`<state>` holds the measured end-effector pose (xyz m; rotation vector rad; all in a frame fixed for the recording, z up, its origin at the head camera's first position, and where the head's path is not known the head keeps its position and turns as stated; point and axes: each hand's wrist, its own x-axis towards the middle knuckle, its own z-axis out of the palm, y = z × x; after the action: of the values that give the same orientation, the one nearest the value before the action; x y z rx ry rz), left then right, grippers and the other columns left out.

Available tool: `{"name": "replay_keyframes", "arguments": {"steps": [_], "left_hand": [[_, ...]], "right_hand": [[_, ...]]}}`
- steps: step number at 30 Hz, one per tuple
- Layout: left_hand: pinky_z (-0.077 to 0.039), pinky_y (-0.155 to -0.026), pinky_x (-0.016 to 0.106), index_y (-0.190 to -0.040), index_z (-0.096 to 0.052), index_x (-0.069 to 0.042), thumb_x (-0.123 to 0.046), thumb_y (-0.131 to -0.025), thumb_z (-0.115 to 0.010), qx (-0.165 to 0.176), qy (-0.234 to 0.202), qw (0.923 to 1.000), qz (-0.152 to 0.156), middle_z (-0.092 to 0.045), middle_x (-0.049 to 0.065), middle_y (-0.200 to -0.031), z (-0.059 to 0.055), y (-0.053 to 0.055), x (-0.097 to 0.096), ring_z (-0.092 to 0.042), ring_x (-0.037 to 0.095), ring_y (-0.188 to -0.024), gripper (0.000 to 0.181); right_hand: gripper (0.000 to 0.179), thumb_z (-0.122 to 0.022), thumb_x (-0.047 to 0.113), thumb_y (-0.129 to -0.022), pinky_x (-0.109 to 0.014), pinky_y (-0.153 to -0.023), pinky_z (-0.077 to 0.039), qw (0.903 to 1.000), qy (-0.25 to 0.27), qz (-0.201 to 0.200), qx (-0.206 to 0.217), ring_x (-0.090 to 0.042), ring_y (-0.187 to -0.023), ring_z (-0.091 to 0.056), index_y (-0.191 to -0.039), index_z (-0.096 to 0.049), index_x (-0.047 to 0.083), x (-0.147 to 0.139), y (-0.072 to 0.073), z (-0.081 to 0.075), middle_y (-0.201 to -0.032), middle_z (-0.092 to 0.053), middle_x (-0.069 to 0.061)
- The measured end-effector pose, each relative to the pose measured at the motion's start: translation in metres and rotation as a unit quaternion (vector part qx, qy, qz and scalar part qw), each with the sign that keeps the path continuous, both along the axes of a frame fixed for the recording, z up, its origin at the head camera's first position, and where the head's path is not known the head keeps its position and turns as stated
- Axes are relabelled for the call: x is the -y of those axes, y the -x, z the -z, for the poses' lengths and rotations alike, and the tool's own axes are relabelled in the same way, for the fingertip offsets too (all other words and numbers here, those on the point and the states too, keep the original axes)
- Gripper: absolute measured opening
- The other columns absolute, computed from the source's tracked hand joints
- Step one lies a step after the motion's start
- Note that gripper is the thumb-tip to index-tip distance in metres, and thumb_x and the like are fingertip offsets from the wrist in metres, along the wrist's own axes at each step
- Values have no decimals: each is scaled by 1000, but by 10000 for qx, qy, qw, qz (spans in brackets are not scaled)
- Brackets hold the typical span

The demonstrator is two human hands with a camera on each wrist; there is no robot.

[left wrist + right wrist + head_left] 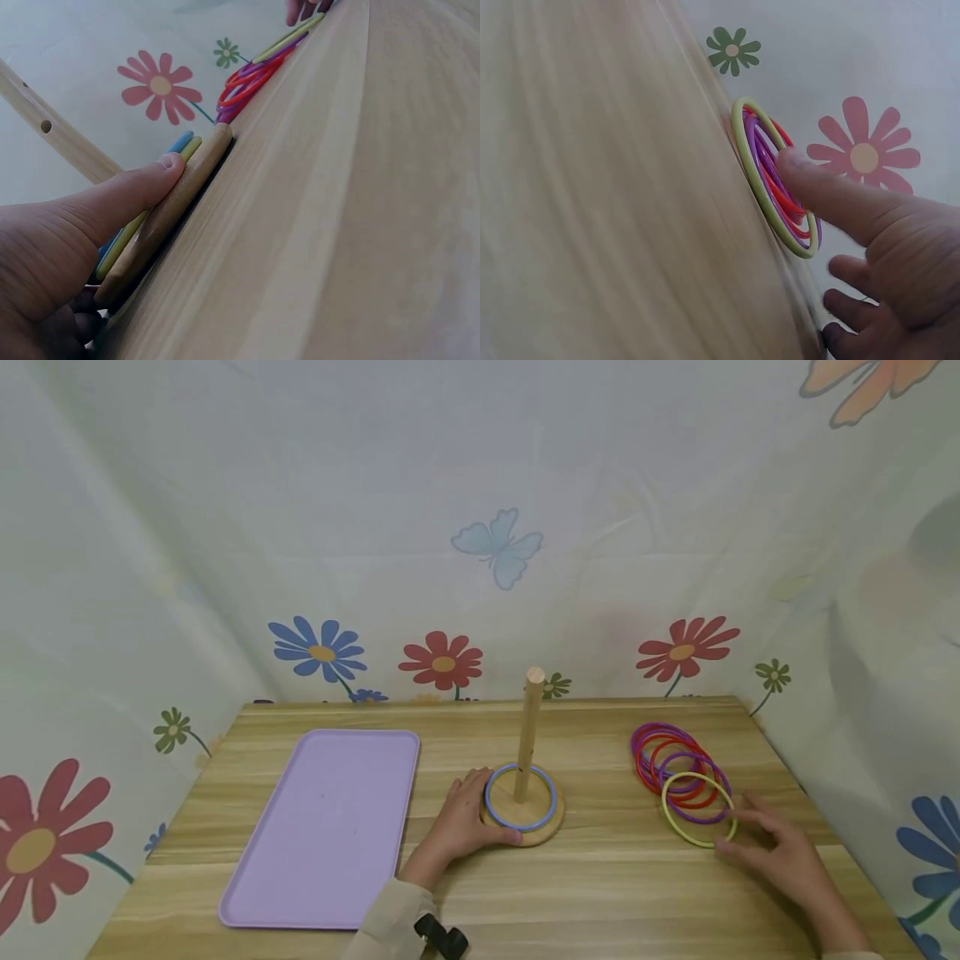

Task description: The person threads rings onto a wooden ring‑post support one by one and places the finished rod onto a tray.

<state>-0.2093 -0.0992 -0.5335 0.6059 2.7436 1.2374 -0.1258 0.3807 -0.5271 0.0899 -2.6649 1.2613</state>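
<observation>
My left hand [465, 818] grips the near left edge of a round wooden base [538, 837], its thumb on the rim. From this base rises an upright wooden peg [529, 735]. Around the peg lies a blue ring [556, 797]; the left wrist view shows a yellow ring [118, 253] beneath it. My right hand [783, 856] is at the right edge of another yellow ring [663, 803], thumb and fingers spread apart at the rim. That ring lies on top of a loose pile of red and purple rings [637, 758].
A flat lilac tray [330, 827] lies on the left of the wooden table [600, 893]. Behind the table's far edge and at both sides hangs a flowered cloth [375, 527]. A black strap piece [441, 935] is at my left sleeve.
</observation>
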Motion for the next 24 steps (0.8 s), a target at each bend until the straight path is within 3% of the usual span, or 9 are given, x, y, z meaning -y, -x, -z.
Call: {"name": "replay_keyframes", "arguments": {"steps": [1,3,5,10,11,13,16,18,24], "left_hand": [[-9,-130,57,-161,-36,0,-52,-70,-98,7,-6,10000,3,-40,22,-163,0,0,0,-25,41,-158,122],[-9,-130,57,-161,-36,1,-52,-70,-98,16,-14,10000,4,-40,22,-164,0,-1,0,-25,41,-158,122],[-9,-130,57,-161,-35,1,-52,-70,-98,26,-18,10000,12,-40,22,-164,0,-1,0,-24,41,-158,123],[-8,-131,56,-162,-35,0,-52,-70,-97,51,-37,10000,8,-39,22,-164,-1,-1,-1,-24,40,-158,123],[-8,-131,56,-162,-35,0,-52,-70,-97,48,-41,10000,8,-39,22,-165,-1,-2,-1,-23,40,-158,122],[-9,-131,56,-162,-35,0,-52,-70,-97,42,-40,10000,7,-39,22,-164,-1,-2,-1,-24,40,-158,122],[-9,-131,56,-162,-35,-1,-52,-70,-97,34,-18,10000,14,-40,21,-164,-1,-2,-1,-24,40,-158,122],[-9,-131,57,-162,-36,-1,-52,-70,-97,37,-20,10000,18,-40,21,-164,-1,-2,0,-24,40,-158,122],[-9,-131,56,-161,-37,0,-52,-70,-98,4,-8,10000,15,-41,21,-163,-1,0,0,-25,40,-158,121]], "right_hand": [[51,-90,13,-83,-36,-128,-12,9999,-51,-36,81,-67,-142,-31,-124,-69,-8,-1,-1,1,-159,-36,-38],[47,-90,15,-84,-37,-127,-14,9996,-145,-153,162,-68,-139,-33,-121,-72,-7,-1,-2,2,-157,-38,-39],[43,-90,17,-84,-29,-125,-16,9993,-238,-217,209,-67,-137,-36,-118,-75,-4,-2,-3,4,-156,-40,-38],[38,-90,21,-85,-9,-113,-14,9992,-386,-99,90,-63,-136,-40,-114,-78,0,0,-3,9,-155,-45,-33],[38,-90,20,-85,-14,-117,-15,9994,-346,-73,55,-64,-136,-39,-114,-77,-2,1,-4,10,-155,-45,-34],[38,-90,20,-84,-13,-116,-16,9994,-334,19,10,-63,-136,-40,-113,-78,-2,2,-4,12,-154,-46,-34],[36,-92,19,-83,-9,-113,-18,9994,-328,124,-42,-63,-136,-41,-110,-78,-1,3,-4,14,-154,-47,-34],[34,-92,21,-82,-1,-104,-17,9990,-399,205,-45,-62,-136,-43,-107,-79,1,4,-3,14,-153,-48,-33],[25,-92,18,-82,-2,-105,-17,9991,-322,218,-156,-62,-136,-44,-98,-78,4,7,-3,14,-154,-47,-34]]}}
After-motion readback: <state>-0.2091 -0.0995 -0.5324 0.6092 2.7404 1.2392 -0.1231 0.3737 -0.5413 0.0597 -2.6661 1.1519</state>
